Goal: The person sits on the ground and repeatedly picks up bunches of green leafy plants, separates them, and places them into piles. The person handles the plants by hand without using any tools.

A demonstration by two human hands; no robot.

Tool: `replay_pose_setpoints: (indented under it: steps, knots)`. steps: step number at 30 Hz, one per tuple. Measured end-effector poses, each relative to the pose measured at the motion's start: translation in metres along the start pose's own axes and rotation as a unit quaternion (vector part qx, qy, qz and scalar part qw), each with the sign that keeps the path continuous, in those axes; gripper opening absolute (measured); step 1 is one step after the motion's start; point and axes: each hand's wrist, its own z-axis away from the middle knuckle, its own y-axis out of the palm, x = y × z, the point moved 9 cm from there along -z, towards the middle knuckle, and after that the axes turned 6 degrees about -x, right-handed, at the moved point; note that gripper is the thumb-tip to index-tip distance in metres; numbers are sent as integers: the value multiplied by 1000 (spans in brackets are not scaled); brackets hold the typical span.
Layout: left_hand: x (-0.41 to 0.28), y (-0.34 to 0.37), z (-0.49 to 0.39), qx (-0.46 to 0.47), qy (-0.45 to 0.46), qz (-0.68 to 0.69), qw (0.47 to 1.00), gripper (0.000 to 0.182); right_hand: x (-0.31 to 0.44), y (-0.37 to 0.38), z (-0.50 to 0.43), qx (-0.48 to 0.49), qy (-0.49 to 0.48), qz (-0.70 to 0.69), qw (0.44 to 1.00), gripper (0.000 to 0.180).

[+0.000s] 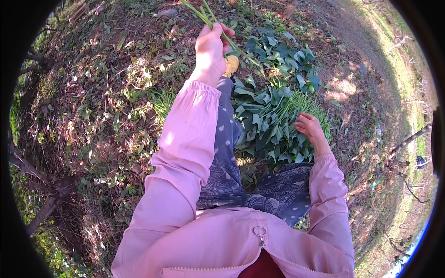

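My left hand [212, 45], raised at the top centre, is closed around a few long green stems [200, 14] whose ends stick out on both sides. A large heap of leafy green cuttings [267, 121] with long thin stems lies on the ground right of my leg. Over the stem end of that heap hovers my right hand [309, 128], fingers apart and slightly bent, holding nothing. Farther out is a looser pile of cut leaves [278, 55]. More green stems [165, 102] show left of my leg, partly hidden by my sleeve.
A yellow shoe [230, 66] is on my outstretched foot, below my left hand. Dry litter and low weeds [104, 104] cover the ground. Bare branches stand at the left [45, 212] and the right [410, 140]. A stone [167, 13] lies near the top.
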Motion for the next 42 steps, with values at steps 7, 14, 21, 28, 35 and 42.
replay_pose_setpoints:
  steps: [7, 14, 21, 28, 35, 42]
  knots:
    - [-13, -194, -5, -105, -21, -259, 960, 18, 4, -19, 18, -8, 9, 2, 1000, 31]
    - [73, -369, 48, -197, -168, -360, 896, 15, -14, -14, 11, -9, 45, 38, 998, 34]
    - [162, -429, 41, -274, -171, -285, 903, 14, -23, -8, 2, 0, 60, 72, 996, 34]
    - [190, -460, 16, -240, -208, -585, 747, 20, -24, 1, 5, 12, 66, 97, 993, 34]
    - [185, -465, 6, -197, -219, -646, 704, 20, -14, 15, 8, 41, 51, 121, 990, 33]
    - [144, -446, 16, -300, -78, -656, 688, 22, -7, 21, 11, 55, 40, 132, 989, 33]
